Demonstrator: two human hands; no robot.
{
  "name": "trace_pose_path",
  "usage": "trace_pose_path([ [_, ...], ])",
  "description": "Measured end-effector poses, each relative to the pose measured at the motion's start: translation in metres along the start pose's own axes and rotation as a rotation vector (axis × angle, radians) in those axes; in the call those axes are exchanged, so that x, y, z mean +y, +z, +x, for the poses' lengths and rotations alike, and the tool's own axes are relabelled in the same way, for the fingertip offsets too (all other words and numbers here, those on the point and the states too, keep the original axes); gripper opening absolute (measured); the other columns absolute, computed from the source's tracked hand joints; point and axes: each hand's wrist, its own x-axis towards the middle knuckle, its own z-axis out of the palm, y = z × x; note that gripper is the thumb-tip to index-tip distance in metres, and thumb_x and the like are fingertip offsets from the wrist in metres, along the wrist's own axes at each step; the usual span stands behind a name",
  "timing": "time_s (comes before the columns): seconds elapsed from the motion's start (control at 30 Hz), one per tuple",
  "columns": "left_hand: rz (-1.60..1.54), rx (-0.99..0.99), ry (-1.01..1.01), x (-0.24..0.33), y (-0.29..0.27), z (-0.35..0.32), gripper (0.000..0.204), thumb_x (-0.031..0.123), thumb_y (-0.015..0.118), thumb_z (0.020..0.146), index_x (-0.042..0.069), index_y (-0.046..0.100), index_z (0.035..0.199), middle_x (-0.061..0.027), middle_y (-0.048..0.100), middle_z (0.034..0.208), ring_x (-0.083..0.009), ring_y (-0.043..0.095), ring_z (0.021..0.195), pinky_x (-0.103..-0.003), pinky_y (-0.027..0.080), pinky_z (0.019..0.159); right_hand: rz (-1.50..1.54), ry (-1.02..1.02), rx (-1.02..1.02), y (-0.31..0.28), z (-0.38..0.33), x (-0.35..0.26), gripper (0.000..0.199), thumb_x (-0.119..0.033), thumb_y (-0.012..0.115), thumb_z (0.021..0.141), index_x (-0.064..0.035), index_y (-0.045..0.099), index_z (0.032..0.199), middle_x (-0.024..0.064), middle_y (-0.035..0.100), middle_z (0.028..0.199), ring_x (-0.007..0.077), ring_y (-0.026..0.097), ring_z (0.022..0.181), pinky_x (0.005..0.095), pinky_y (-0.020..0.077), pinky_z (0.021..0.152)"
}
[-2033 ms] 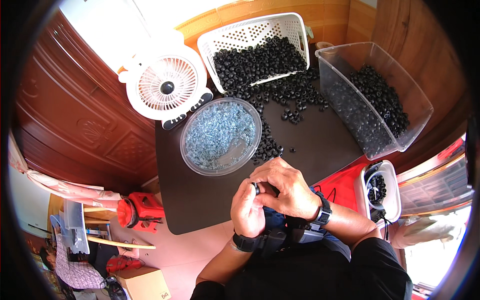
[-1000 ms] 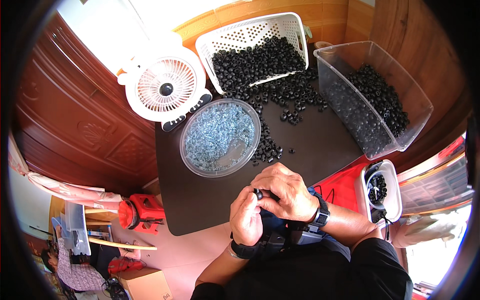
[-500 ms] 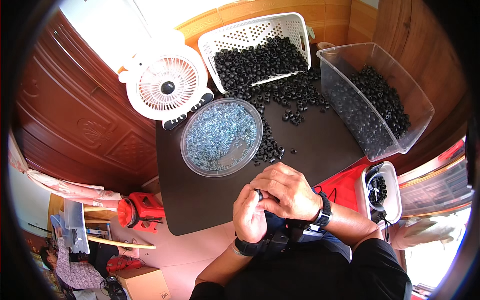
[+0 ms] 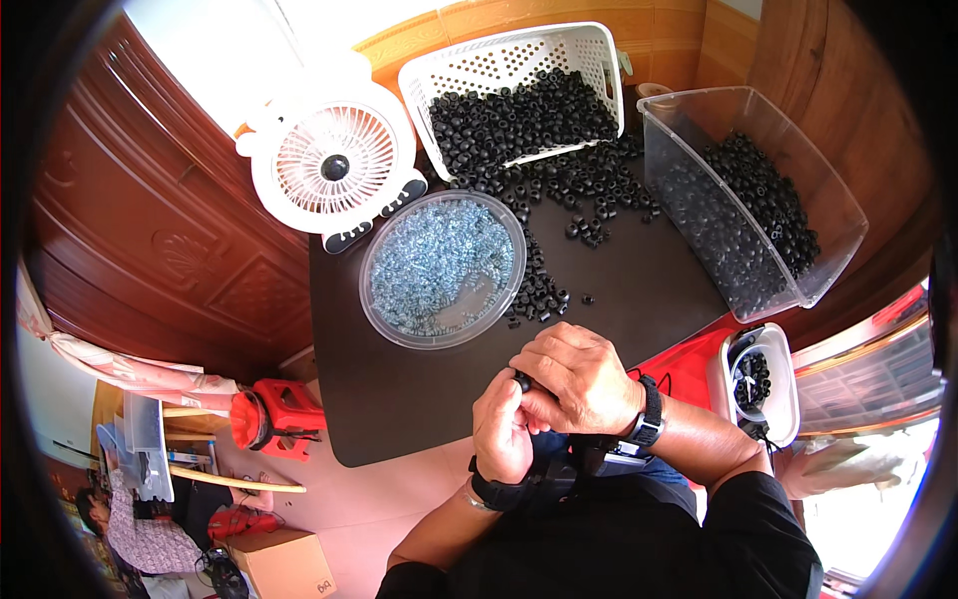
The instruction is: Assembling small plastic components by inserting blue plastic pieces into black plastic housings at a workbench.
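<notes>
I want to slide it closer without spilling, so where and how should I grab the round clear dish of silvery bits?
Probably best to take the round clear dish by its thin rim at the near edge, fingers pinching from the table's front side. It is shallow, lies flat and is open on top, so keep it level. Black beads crowd its right side and the white fan stands behind it.

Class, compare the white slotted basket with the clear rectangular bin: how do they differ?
The white basket has opaque perforated walls; the clear bin has see-through solid walls. The basket lies at the table's far edge, black pieces spilling out; the bin sits at the right, containing its pieces. Both hold small black rings.
</notes>
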Motion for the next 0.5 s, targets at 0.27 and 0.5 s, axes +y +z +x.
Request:
trace_pose_path([
  [0.27,-0.001,0.109,-0.041,-0.002,-0.001,0.001,0.037,0.027,0.035,0.093,-0.006,0.053,0.099,-0.0075,0.054,0.057,-0.0126,0.046,0.046,-0.023,0.034,0.044,-0.007,0.032,-0.015,0.008,-0.003,-0.003,0.030,-0.010,0.071,0.065,0.0013,0.061,0.091,0.0107,0.062,0.082,0.0273,0.061,0.073,0.0354,0.0514,0.066],
  [0.5,0.026,0.107,-0.007,-0.001,-0.002,0.004,0.035,0.025,0.036,0.094,-0.005,0.054,0.096,-0.0053,0.051,0.057,-0.0114,0.045,0.047,-0.023,0.032,0.045,-0.008,0.033,0.023,0.013,-0.005,-0.001,0.031,-0.008,0.071,0.065,0.0015,0.061,0.092,0.0108,0.062,0.082,0.0273,0.061,0.074,0.0345,0.0522,0.068],
])
